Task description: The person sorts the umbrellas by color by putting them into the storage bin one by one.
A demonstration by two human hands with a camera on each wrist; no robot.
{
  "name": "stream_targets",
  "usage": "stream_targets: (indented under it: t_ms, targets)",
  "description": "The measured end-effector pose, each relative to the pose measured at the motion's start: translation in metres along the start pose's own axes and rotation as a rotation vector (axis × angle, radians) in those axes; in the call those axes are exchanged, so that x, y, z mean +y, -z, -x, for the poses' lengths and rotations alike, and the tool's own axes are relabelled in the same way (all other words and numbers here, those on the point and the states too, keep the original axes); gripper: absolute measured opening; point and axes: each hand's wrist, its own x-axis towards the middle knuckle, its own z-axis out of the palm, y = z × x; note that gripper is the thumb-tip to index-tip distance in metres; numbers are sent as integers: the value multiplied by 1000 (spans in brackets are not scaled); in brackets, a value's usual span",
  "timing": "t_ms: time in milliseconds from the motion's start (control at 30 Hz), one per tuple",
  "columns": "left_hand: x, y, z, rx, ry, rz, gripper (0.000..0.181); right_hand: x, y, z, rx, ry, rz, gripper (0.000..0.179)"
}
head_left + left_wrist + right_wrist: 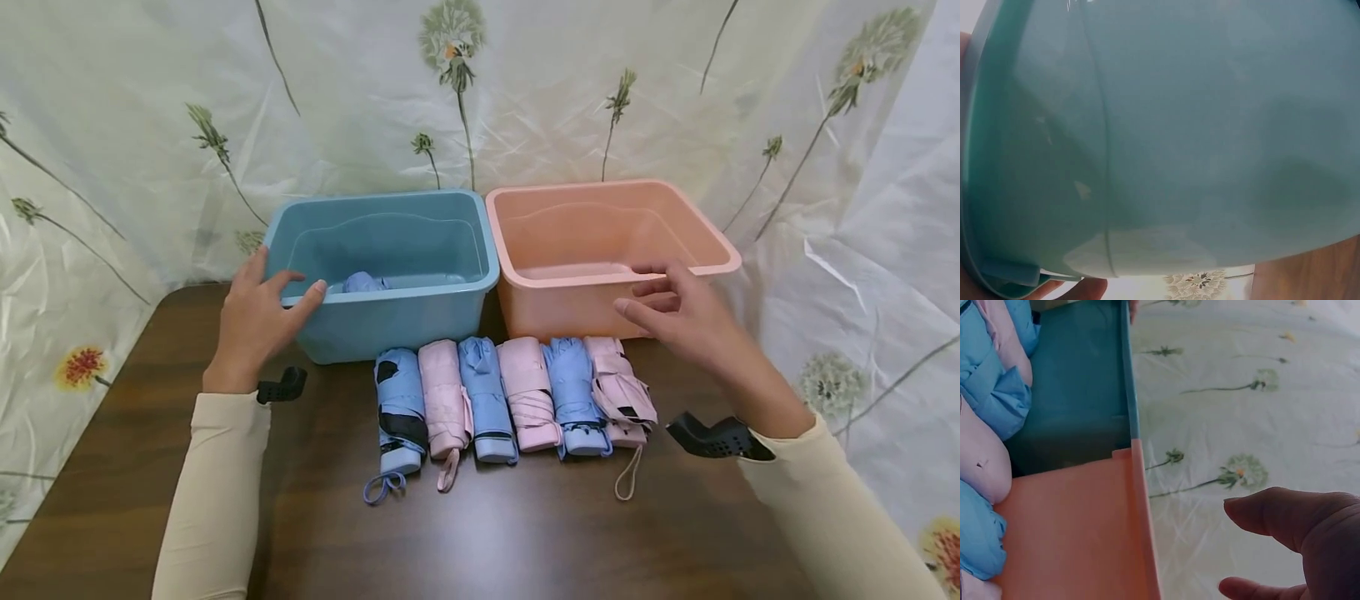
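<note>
My left hand (258,312) is at the left end of the blue bin (390,325), fingers spread over its rim. The left wrist view is filled by the bin wall (1197,137), with fingertips (1088,289) showing at the rim. Inside that bin lies a bundle of blue fabric (363,282), mostly hidden by the front wall. My right hand (686,317) hovers by the front right of the orange bin (570,308), thumb and fingers apart and holding nothing. Several folded umbrellas, such as a blue one (401,400) and a pink one (444,392), lie in an alternating row before the bins.
Both bins stand side by side on a dark wooden table (465,542), close to a flower-printed sheet (525,100) hanging behind. Wrist loops (630,475) from some umbrellas trail toward the near edge. The umbrellas' far ends lie close against the bins' front walls.
</note>
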Motion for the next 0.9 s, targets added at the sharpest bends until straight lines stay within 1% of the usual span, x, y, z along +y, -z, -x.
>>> stream_targets:
  t_ms: [100,200,300,400,600,700,800,900]
  targets:
    - [-2,1,0,-3,2,-3,62,7,-3,2,-7,12,35,62]
    - [-3,1,1,-5,4,-1,62,13,-5,5,-6,25,33,62]
    - [-3,1,0,6,0,9,61,18,-7,8,7,39,55,60]
    - [-2,0,-1,17,0,23,60,23,-8,12,19,36,93,61]
    - [0,-4,0,30,-5,38,59,35,-13,22,15,-54,157,66]
    - [0,-3,-1,40,-9,31,60,41,-15,21,-1,-99,160,69]
    - [0,-2,-3,37,-2,23,61,51,-18,19,-24,-134,162,72]
    - [-1,-1,-2,34,0,27,61,64,-23,18,-53,-148,177,73]
